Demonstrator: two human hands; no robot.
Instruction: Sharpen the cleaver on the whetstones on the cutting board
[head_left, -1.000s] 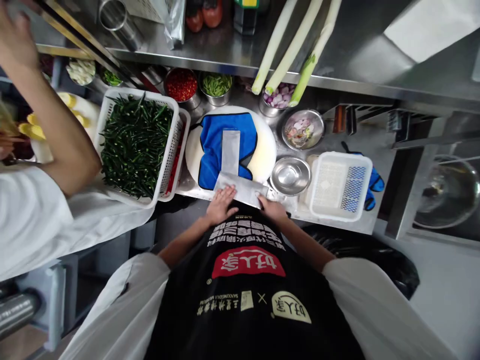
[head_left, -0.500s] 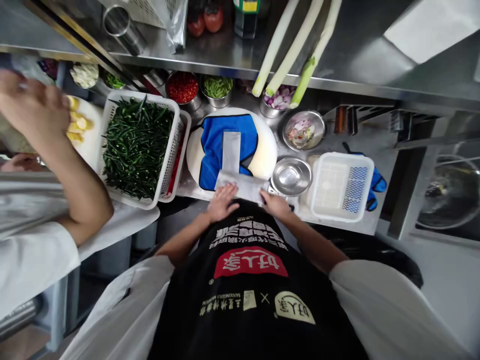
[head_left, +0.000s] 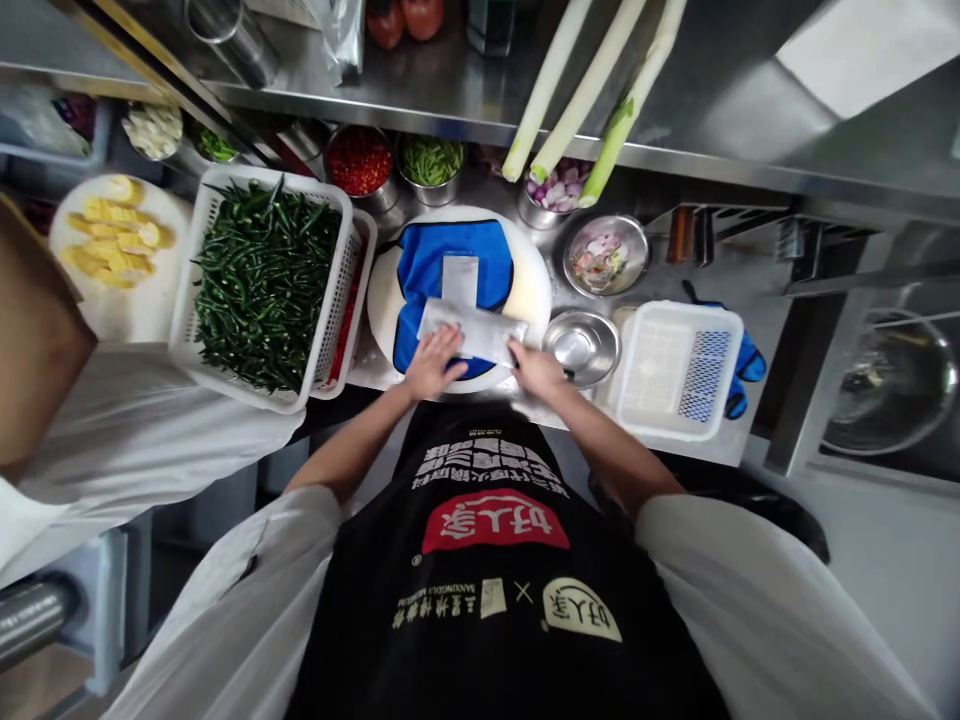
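Note:
A cleaver (head_left: 480,333) lies with its broad blade across a grey whetstone (head_left: 460,280). My right hand (head_left: 538,368) is closed round the cleaver's handle, which it mostly hides. Flat on the blade's left part rests my left hand (head_left: 436,362), its fingers spread. Under the stone is a blue cloth (head_left: 424,265) with dark edging, spread over a round white cutting board (head_left: 532,280). The blade covers the near end of the stone.
White basket (head_left: 300,395) of green chillies on the left; corn pieces (head_left: 112,235) beyond, beside a co-worker's arm (head_left: 37,340). Right: steel bowl (head_left: 581,347), white plastic basket (head_left: 667,370). Leeks (head_left: 551,85) overhang the shelf edge. Small containers line the back.
Both my hands and the cleaver have slid forward, away from my body, further over the whetstone. The co-worker's raised hand has left the view, and the corn shows more fully.

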